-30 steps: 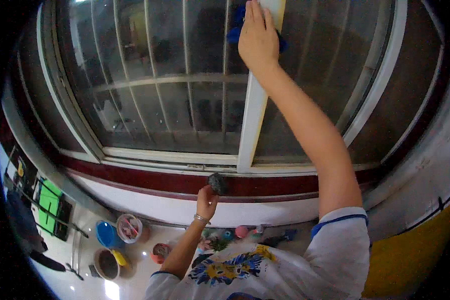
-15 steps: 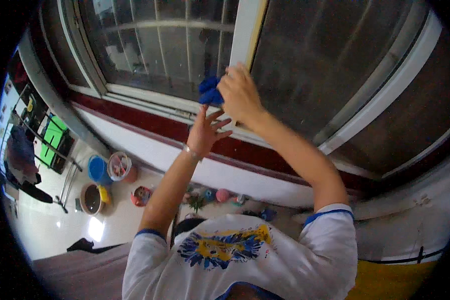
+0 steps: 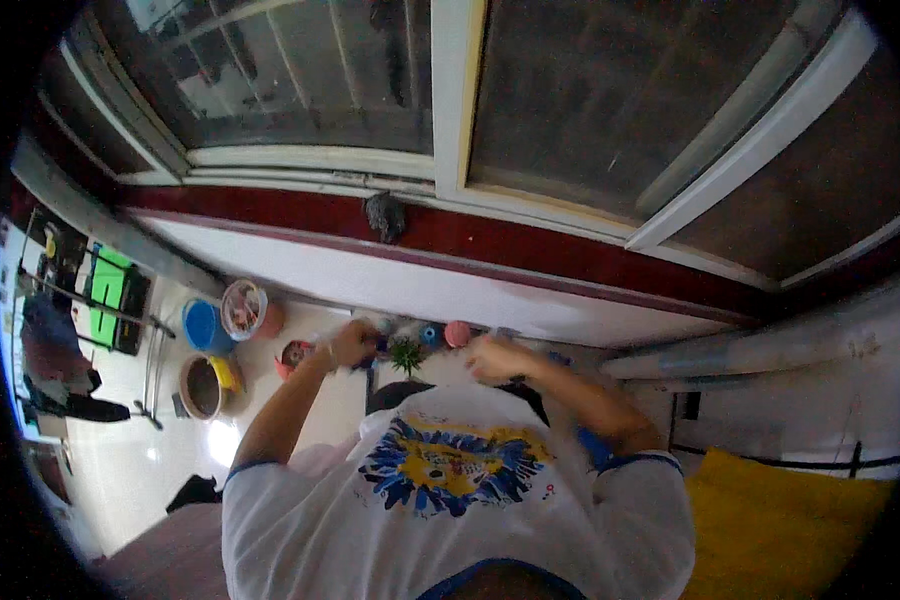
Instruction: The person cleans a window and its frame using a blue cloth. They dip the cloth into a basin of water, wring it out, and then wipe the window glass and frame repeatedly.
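My left hand (image 3: 350,344) is low in front of my chest, its fingers smeared by motion. A dark blue patch (image 3: 379,344) shows against its fingertips; whether it is the cloth or something behind is unclear. Level with it, my right hand (image 3: 497,359) is bent inward, blurred too, and what it may hold does not show. Both hands are apart from the window and from each other. A crumpled dark grey clump (image 3: 383,217), like a rag or scouring pad, lies on the dark red windowsill (image 3: 530,237) below the white window frame (image 3: 448,110).
Beneath my hands stand a small green plant (image 3: 405,354) and a pink ball-like thing (image 3: 457,333). At left on the floor are a blue bucket (image 3: 206,328), a pinkish bucket (image 3: 251,310) and a brown-rimmed bucket (image 3: 202,388). Yellow fabric (image 3: 770,525) lies at right.
Both hands have come down from the window frame to chest height and moved apart. The blue cloth has left the glass. The grey clump on the sill is now uncovered.
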`<state>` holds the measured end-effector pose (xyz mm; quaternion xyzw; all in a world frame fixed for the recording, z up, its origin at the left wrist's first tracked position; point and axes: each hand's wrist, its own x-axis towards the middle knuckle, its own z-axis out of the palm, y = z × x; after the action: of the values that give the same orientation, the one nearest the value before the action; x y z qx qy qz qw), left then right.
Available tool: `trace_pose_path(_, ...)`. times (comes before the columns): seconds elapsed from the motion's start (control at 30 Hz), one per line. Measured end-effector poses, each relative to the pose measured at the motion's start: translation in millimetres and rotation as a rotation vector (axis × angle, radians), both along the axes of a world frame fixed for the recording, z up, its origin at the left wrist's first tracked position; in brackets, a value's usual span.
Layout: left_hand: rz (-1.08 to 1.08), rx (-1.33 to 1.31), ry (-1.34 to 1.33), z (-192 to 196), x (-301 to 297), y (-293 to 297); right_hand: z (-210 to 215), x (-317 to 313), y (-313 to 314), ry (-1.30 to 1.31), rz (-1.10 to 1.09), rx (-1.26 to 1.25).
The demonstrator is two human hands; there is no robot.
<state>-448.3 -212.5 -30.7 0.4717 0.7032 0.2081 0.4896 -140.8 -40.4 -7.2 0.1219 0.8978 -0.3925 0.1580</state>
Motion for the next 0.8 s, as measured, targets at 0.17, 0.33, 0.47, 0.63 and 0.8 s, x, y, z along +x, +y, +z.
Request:
trace_pose_path(0.17, -0.572, -0.564, 0.198, -21, 5, -102, -41, 10, -22, -0.253, -0.065, -0.231)
trace_pose_path(0.33, -0.448, -0.332, -0.095, -40, 8, -163, -72, 19, -32, -0.117, -0.062, -0.290)
trace_pose_path(0.47, -0.434, -0.341, -0.120, -46, 0, -162, -54, 20, -33, 0.055, 0.001, -0.286)
trace_pose_path(0.63, -0.447, -0.342, -0.123, -49, -8, -149, -19, 17, -52, -0.069, -0.006, 0.030)
trace_pose_path(0.8, -0.489, -0.338, -0.115, -49, -13, -123, -24, 38, -68, -0.097, -0.085, 0.104)
